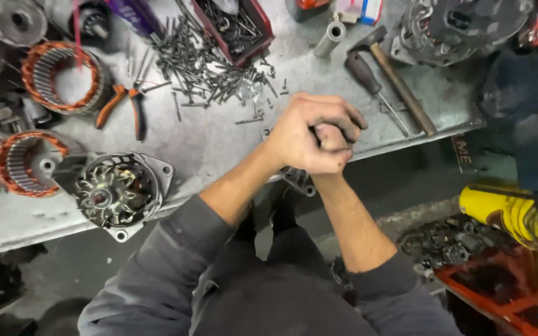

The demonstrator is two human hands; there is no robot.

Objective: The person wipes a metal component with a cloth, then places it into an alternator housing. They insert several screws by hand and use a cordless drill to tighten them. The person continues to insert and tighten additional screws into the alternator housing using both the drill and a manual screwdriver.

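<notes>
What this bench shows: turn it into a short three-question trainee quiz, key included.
1. True or false: the orange-handled pliers lie to the right of the hammer.
2. Which hand is wrapped over the other at the bench edge? A) left hand B) right hand C) neither, they are apart
3. Name the dark-handled tool that lies just left of the hammer.

Key: 1 false; 2 A; 3 screwdriver.
</notes>
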